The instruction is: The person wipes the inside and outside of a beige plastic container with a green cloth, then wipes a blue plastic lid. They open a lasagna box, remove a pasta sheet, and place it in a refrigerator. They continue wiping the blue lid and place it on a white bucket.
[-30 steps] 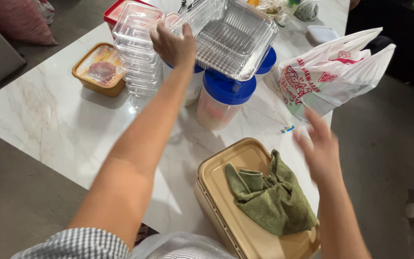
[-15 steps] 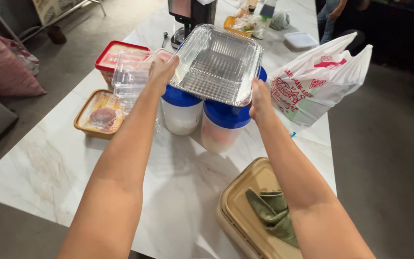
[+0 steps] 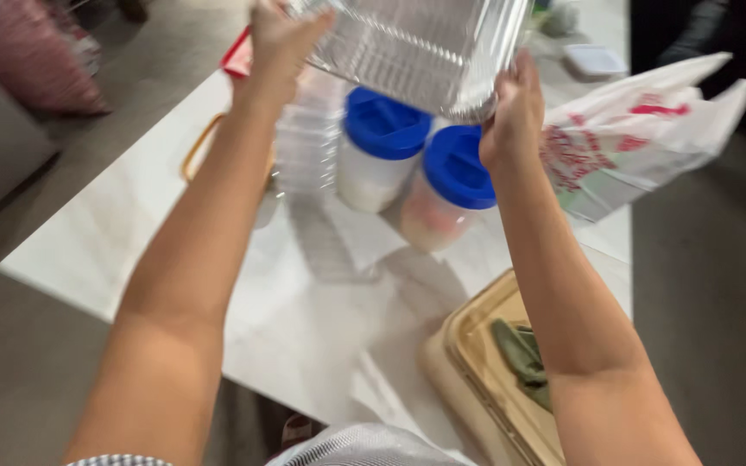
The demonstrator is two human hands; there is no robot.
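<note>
Clear plastic tray point(image 3: 416, 47) held up in my left grip point(image 3: 280, 43) and right grip point(image 3: 511, 116). Below it, two blue-lidded tubs point(image 3: 416, 164) side by side on the surface point(image 3: 131, 250). White bag point(image 3: 641, 138) with red and green print lies right.

Clear ribbed tray point(image 3: 416, 52) top centre; two jars with blue lids point(image 3: 383, 123) mid-frame; white marble table point(image 3: 131, 233); white bag point(image 3: 641, 138) with red and green print, right; tan tray point(image 3: 485, 362) holding green cloth point(image 3: 524, 358), lower right.
</note>
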